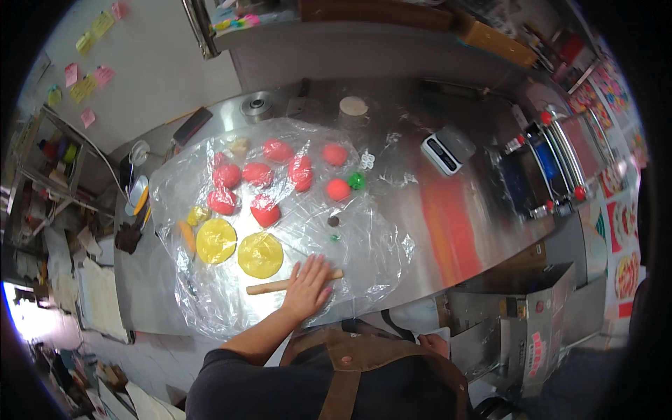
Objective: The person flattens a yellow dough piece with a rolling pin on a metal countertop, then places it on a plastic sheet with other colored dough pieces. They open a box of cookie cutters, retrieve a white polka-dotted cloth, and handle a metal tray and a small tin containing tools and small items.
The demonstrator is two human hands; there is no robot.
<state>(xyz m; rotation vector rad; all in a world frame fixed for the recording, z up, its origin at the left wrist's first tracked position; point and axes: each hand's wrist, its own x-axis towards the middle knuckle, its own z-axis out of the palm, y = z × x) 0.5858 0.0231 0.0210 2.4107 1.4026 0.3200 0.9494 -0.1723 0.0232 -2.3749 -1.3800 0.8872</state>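
My left hand (308, 290) lies flat across a tan rod (266, 287), fingers stretched out; whether the rod is wood or dough I cannot tell. Just beyond it are two flat yellow discs (260, 255), apparently dough. Clear plastic sheeting (367, 283) spreads over the worktop around them. Several red lumps (258, 174) show farther back, some under the plastic. Low at my right side, my right hand (434, 343) is partly hidden by my body, beside something white (445, 334); its grip is unclear.
The steel worktop (404, 210) carries a digital scale (443, 155), a beige-topped container (354, 111) and a round metal object (256, 106). A roller machine (556, 157) stands at the right end. Below the front edge is an open cardboard box (541, 331).
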